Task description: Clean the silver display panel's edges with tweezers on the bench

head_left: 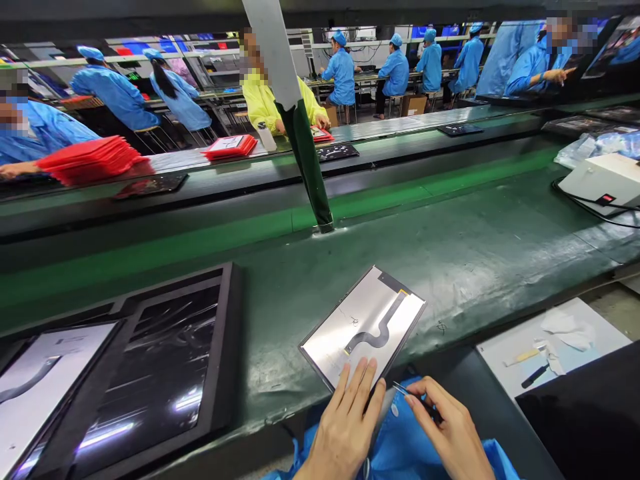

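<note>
A silver display panel (pixel 363 323) with a dark flex cable across its back lies tilted at the near edge of the green bench (pixel 475 247). My left hand (pixel 345 420) rests on the panel's near corner with fingers stretched flat and together. Just to its right, my right hand (pixel 447 427) pinches slim metal tweezers (pixel 407 392), their tip pointing left toward the panel's lower edge. Blue sleeves cover both my wrists.
A black tray (pixel 165 360) with glossy film and another panel (pixel 35 393) sit at left. A white sheet (pixel 550 343) with small tools lies at right, a white box (pixel 600 180) with cables behind it. A green post (pixel 307 167) stands mid-bench. Several blue-coated workers sit beyond, beside red stacks (pixel 90 160).
</note>
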The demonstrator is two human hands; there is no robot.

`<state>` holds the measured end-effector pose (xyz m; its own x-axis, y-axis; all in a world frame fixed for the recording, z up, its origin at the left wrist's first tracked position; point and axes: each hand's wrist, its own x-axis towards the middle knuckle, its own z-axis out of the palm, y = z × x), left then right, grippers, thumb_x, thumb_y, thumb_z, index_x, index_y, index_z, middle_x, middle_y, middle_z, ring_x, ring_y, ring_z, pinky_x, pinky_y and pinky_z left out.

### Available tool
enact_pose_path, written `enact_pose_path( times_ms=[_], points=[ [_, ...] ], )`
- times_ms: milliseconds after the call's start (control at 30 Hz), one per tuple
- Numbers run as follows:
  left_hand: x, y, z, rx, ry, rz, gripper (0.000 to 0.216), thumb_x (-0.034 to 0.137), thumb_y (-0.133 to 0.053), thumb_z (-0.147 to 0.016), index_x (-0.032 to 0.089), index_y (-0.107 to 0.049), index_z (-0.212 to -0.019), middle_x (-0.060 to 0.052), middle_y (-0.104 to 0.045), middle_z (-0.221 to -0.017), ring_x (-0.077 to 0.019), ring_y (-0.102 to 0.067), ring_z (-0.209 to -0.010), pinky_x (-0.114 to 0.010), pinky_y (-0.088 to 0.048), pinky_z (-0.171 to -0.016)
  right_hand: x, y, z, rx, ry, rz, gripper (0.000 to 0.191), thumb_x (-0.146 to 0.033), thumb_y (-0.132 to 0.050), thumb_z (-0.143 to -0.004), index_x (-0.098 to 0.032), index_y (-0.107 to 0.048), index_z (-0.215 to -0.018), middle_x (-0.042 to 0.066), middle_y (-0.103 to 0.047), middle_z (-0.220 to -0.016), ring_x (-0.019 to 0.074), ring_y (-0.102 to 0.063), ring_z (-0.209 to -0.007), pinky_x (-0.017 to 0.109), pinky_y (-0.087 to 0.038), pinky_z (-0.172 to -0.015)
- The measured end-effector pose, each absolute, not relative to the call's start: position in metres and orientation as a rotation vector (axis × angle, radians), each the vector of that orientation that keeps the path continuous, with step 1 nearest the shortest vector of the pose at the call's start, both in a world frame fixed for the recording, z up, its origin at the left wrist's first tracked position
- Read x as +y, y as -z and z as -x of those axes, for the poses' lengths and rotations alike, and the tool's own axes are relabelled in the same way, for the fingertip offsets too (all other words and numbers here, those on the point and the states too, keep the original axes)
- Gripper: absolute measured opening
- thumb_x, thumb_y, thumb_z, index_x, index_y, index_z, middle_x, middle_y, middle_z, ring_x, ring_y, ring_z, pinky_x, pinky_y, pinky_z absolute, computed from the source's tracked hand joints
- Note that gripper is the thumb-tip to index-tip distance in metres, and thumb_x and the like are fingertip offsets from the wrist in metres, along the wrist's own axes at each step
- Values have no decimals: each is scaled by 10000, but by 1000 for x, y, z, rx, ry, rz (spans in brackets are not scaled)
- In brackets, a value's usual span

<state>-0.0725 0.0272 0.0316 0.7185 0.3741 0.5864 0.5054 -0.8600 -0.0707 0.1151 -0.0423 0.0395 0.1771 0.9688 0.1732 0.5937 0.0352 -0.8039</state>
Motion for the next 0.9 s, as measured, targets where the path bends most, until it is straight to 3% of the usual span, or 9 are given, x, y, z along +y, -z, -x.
enact_pose_path(
  times_ms=[167,433,900],
  points=[
    [26,-26,70,-768,948,2671,282,6,-383,-939,70,-654,-982,-176,-713,-1179,-255,-607,-1235,-423,-446,-1102,-39,-43,-110,-1591,-430,1625,286,-372,-415,-1029,-224,-619,-896,-2,-675,-747,132,-676,-603,197,-517,-570],
    [26,-30,69,-802,954,2679,270,12,-398,-933,38,-644,-1042,-155,-716,-1187,-237,-641,-1191,-387,-450,-1108,-28,-45,-101,-1738,-159,1615,315,-292,-332,-1060,-210,-596,-909,16,-680,-772,115,-690,-596,195,-478,-534],
    [26,-32,71,-803,928,2708,268,6,-408,-931,14,-635,-1073,-163,-700,-1218,-248,-628,-1208,-388,-442,-1115,-26,-51,-104,-1887,-28,1642,378,-254,-284,-1070,-203,-590,-856,9,-673,-730,119,-670,-566,225,-451,-560]
  ],
)
